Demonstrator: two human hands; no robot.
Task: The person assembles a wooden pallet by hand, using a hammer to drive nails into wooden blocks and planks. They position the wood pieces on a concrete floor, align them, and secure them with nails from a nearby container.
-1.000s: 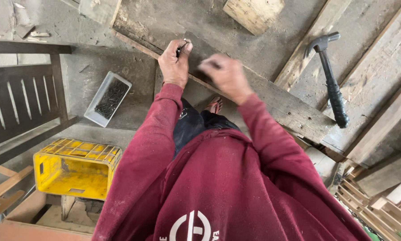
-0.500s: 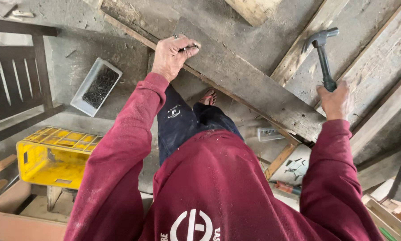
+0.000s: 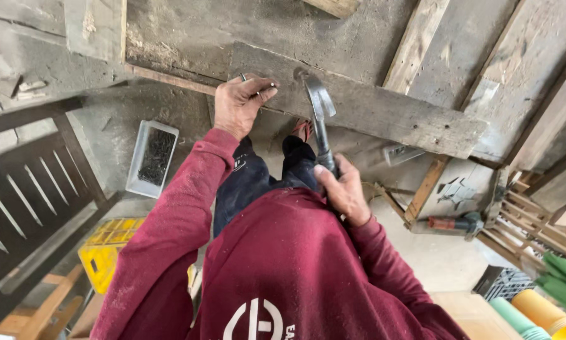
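Observation:
My left hand (image 3: 240, 106) rests on the edge of a long weathered plank (image 3: 390, 116) and pinches a thin nail (image 3: 263, 89) against the wood. My right hand (image 3: 341, 191) grips the handle of a claw hammer (image 3: 319, 116). The hammer's metal head sits over the plank, a short way right of the nail. Both arms wear maroon sleeves. My legs and a sandalled foot (image 3: 302, 130) show below the plank, between the two hands.
A white tray of dark nails (image 3: 152, 157) lies on the floor to the left. A dark slatted wooden frame (image 3: 31, 189) and a yellow crate (image 3: 106, 252) are lower left. More boards (image 3: 421, 44) lean upper right; a power tool (image 3: 453, 223) and coloured rolls (image 3: 547, 308) are at right.
My right hand reached to the boards on the right, took the hammer and brought it over the plank beside my left hand, which stayed on the plank's edge.

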